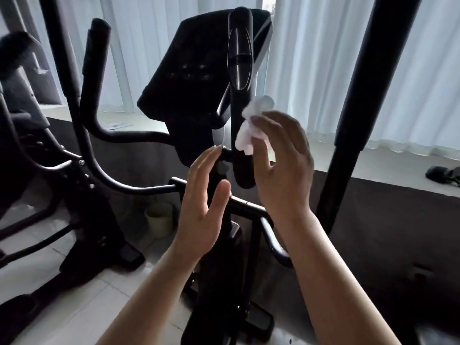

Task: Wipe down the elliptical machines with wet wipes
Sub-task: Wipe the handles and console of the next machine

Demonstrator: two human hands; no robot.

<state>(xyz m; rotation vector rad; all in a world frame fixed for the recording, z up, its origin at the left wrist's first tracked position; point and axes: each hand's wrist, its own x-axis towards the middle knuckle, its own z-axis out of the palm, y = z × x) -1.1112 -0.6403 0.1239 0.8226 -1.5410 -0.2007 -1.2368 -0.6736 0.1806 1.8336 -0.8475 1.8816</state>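
A black elliptical machine stands right in front of me, its dark console (196, 68) tilted up at the centre. An upright black handle grip (241, 95) with a shiny sensor strip rises just right of the console. My right hand (281, 165) pinches a crumpled white wet wipe (254, 125) and holds it against the right side of that grip. My left hand (204, 200) hovers below and left of the grip with straight fingers, close to a small knob (222, 168) on the centre post, holding nothing.
A curved left handlebar (92, 95) and a thick black moving arm (361, 108) flank the console. A second black machine (22, 120) stands at the left. White curtains hang behind. A pale cup (159, 219) sits on the tiled floor, and dark objects (443, 174) lie on the sill at right.
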